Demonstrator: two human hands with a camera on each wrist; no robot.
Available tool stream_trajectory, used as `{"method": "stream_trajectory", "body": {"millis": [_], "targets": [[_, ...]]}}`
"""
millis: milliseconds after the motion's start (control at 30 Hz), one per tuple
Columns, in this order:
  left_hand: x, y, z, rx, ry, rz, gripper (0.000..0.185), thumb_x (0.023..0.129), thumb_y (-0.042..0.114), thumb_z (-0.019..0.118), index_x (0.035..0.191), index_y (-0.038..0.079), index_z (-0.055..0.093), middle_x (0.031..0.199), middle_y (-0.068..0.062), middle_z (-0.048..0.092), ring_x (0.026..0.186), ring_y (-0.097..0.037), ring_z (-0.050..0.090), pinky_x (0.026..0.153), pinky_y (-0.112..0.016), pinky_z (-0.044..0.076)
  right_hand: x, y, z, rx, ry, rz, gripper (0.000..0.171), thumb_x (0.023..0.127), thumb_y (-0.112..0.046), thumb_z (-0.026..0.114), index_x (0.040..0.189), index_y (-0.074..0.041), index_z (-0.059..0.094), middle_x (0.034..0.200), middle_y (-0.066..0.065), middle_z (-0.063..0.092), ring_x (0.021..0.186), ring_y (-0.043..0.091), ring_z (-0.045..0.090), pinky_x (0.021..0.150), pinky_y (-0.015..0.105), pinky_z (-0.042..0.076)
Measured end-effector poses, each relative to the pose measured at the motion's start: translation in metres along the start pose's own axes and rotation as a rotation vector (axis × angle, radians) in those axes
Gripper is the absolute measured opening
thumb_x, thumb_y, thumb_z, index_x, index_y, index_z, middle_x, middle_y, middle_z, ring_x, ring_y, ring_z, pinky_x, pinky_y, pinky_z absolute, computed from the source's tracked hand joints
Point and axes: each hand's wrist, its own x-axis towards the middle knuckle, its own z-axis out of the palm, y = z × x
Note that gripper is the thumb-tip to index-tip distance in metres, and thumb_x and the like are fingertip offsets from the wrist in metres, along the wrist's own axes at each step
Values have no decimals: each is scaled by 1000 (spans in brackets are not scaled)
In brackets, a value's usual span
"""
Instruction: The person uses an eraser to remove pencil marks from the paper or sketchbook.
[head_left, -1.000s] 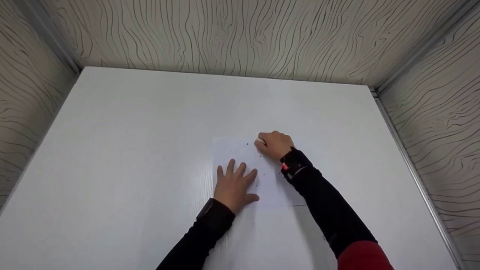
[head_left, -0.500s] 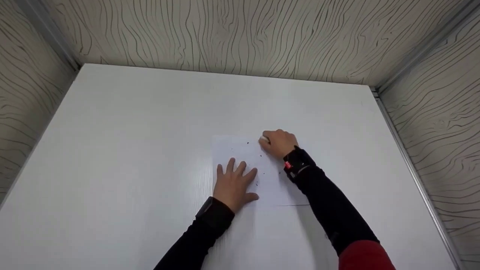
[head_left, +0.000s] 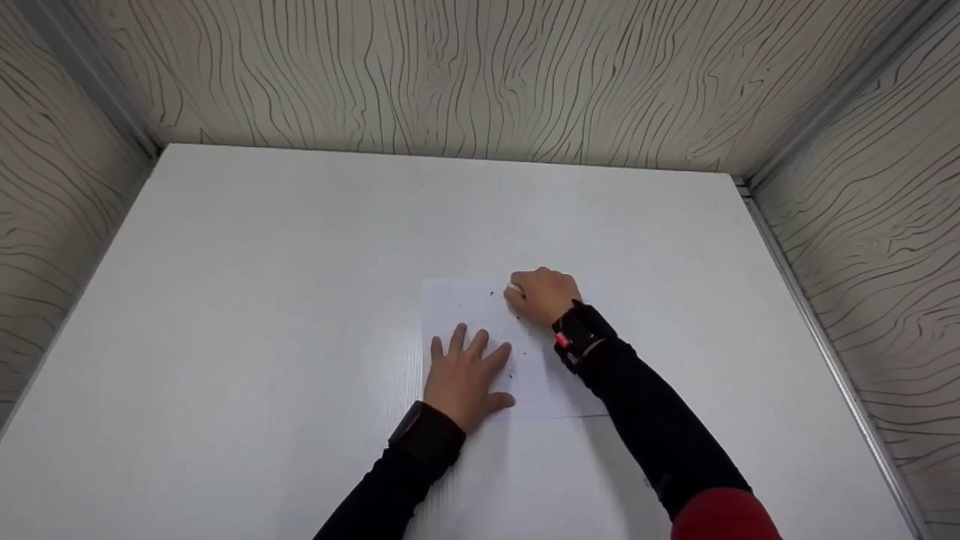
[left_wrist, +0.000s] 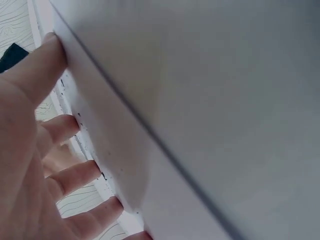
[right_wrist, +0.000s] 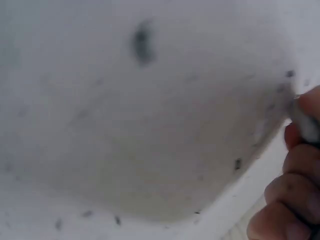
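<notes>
On the white bench: a sheet of paper lies flat near the middle, speckled with dark crumbs.
Left hand: left hand lies spread, fingers straight, palm pressing the sheet's near left part; it grips nothing.
Right hand: right hand is curled, fingers pinching a small white eraser against the sheet's far part.
Step in hand: rubbing marks off the sheet, as I judge it.
Doing it well: keep the flat palm firm so the sheet cannot creep or buckle; rub in short, light strokes away from that palm.
Risk: pressing hard toward the far edge could crease or tear the sheet.
</notes>
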Motion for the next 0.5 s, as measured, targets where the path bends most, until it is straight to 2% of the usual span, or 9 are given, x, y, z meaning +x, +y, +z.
{"method": "stream_trajectory", "body": {"millis": [100, 200, 267, 367, 500], "targets": [[0, 1, 0, 9, 2, 5, 69, 86, 61, 80, 146, 32, 62, 146, -5, 62, 147, -38, 50, 114, -64, 47, -1, 7, -1, -23, 33, 109, 33, 106, -27, 58, 79, -9, 55, 69, 4, 49, 66, 20, 45, 62, 39, 44], [0, 1, -1, 20, 0, 2, 70, 85, 61, 80, 146, 32, 62, 146, -4, 62, 147, -38, 50, 114, -64, 47, 1, 11, -4, -68, 65, 158, 33, 107, -27, 58, 80, -8, 57, 69, 5, 49, 66, 21, 45, 64, 41, 49], [-1, 1, -1, 20, -4, 1, 69, 85, 61, 80, 146, 32, 62, 146, -4, 62, 148, -38, 50, 114, -65, 47, 2, 8, -6, -81, 65, 149, 31, 107, -28, 58, 83, -8, 59, 71, 5, 53, 66, 21, 47, 64, 42, 52], [-2, 0, -1, 20, 3, 4, 69, 86, 61, 80, 146, 32, 62, 145, -4, 62, 147, -38, 50, 114, -64, 47, 2, -3, -6, -36, 50, 104, 32, 107, -30, 58, 85, -8, 60, 72, 6, 55, 67, 21, 50, 66, 42, 52], [-3, -1, 2, 12, 19, 4, 69, 86, 62, 79, 146, 33, 63, 146, -3, 61, 146, -36, 51, 113, -63, 47, -3, -18, -1, 60, -45, -10, 33, 106, -33, 59, 84, -10, 58, 73, 2, 51, 71, 19, 51, 66, 38, 47]]}}
